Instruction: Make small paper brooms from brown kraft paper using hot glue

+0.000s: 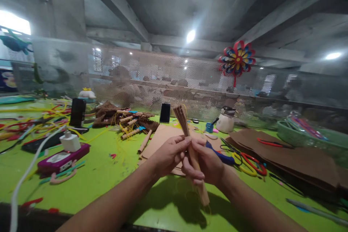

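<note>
Between my two hands is a pleated brown paper fan (181, 119) with a rolled paper handle that slants down toward me. My left hand (172, 154) pinches it where the pleats meet the handle. Around the handle from the other side my right hand (203, 157) is closed, its fingers reaching underneath. A thin yellow thread shows beside the pleats and another hangs by the handle's lower end. Brown paper sheets (162, 136) lie on the green table just beyond my hands. What my fingertips do behind the fan is hidden.
Several paper rolls with yellow thread (129, 127) are heaped at the back left. On the left stands a purple power strip (63, 159) with a white charger. Scissors (251, 165), stacked brown paper (293, 156) and a green basket (330, 141) are at the right. A phone (165, 113) stands behind.
</note>
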The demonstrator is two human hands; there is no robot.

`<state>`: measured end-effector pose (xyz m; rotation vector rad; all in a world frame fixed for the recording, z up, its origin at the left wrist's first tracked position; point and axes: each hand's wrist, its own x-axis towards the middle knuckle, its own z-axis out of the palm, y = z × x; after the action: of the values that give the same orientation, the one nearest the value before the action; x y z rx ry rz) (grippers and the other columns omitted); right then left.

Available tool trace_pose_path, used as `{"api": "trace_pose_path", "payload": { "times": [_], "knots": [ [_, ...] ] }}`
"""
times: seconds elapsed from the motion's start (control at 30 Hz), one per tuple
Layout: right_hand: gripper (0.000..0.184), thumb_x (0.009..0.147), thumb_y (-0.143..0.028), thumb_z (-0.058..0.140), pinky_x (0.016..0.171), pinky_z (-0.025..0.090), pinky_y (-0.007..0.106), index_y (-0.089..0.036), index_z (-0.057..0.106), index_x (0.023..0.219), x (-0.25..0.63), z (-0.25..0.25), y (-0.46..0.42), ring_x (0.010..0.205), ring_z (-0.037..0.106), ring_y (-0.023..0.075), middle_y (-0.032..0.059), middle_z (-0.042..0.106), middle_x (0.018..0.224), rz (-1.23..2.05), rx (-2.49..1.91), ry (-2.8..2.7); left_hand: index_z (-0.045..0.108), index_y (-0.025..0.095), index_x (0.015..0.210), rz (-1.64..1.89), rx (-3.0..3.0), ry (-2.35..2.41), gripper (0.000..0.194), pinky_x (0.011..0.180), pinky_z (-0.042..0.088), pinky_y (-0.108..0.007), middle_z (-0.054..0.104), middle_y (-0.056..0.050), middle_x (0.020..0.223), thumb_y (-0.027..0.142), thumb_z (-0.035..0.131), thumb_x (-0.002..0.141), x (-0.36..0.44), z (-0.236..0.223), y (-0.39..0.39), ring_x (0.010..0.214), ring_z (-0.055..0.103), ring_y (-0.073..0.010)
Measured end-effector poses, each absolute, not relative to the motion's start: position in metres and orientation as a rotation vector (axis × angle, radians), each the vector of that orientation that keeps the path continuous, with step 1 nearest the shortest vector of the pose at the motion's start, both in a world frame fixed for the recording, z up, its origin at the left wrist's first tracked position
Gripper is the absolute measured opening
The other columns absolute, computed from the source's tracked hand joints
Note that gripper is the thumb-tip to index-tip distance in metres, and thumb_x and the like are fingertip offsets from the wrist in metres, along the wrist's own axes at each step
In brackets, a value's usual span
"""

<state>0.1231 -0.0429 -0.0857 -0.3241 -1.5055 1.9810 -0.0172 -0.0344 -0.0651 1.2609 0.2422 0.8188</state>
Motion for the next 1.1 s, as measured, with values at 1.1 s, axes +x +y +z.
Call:
{"api": "trace_pose_path", "payload": {
  "times": [1.1],
  "knots": [
    [0.038,0.084,-0.051,0.044,0.033,0.012,0.018,-0.015,0.054,0.077,0.178,-0.107,-0.081,0.031,0.022,0.0037,-0.0056,0.046,0.04,1.557,-1.189,-1.621,0.044,0.014,0.075,1.497,0.783,0.499,0.024,0.075,0.052,-0.038,0.064,-0.011,0.062,0.018,0.028,0.093,-0.041,-0.07,0.031,0.067,0.066,-0.0199]
  ]
}}
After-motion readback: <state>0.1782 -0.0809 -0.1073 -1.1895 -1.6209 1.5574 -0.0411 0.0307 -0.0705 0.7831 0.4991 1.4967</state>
